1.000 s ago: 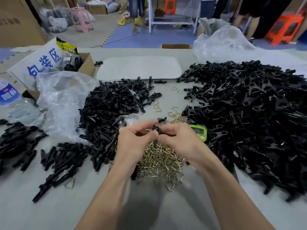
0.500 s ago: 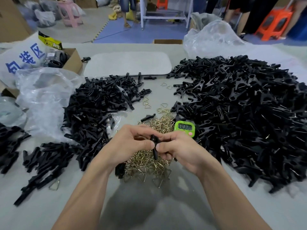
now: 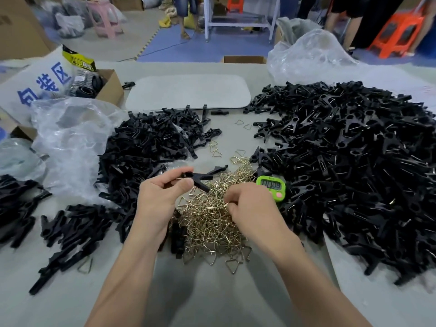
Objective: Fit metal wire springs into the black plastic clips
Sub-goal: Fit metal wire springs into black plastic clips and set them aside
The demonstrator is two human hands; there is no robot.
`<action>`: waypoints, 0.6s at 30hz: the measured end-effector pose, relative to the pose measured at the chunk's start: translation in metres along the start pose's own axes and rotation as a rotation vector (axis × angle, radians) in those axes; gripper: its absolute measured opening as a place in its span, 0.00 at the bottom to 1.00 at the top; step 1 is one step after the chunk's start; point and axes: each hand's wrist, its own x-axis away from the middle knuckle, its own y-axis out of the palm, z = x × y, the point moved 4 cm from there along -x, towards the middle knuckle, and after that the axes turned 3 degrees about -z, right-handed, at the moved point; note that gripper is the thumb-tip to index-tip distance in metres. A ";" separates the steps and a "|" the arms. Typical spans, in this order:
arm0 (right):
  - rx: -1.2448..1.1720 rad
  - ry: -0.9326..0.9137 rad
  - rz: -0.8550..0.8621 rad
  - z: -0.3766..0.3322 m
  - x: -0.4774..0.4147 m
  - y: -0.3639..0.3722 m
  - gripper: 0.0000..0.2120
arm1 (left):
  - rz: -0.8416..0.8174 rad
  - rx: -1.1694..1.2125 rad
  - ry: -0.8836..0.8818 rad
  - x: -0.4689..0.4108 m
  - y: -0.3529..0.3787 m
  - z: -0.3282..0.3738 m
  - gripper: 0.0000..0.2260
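My left hand (image 3: pixel 160 197) pinches a black plastic clip (image 3: pixel 199 179) between thumb and fingers, its two legs pointing right, above a heap of gold wire springs (image 3: pixel 212 223). My right hand (image 3: pixel 250 206) rests on the same heap with its fingers curled down among the springs; whether it holds one is hidden. A pile of black clip halves (image 3: pixel 151 147) lies left of centre. A far larger pile of black clips (image 3: pixel 349 166) with wire showing fills the right.
A green digital timer (image 3: pixel 271 185) sits beside the springs. Crumpled clear plastic (image 3: pixel 70 138) and a cardboard box (image 3: pixel 106 86) lie at the left, a grey pad (image 3: pixel 188 93) at the back, a plastic bag (image 3: pixel 309 53) back right. More clips (image 3: pixel 66 234) lie front left.
Both hands held one clip together; now they have parted. The left hand keeps the clip, turned sideways, and the right hand has dropped onto the spring heap.
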 end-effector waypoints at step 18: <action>0.094 0.094 -0.062 0.003 -0.001 -0.034 0.14 | 0.004 0.006 -0.001 -0.011 -0.018 0.001 0.14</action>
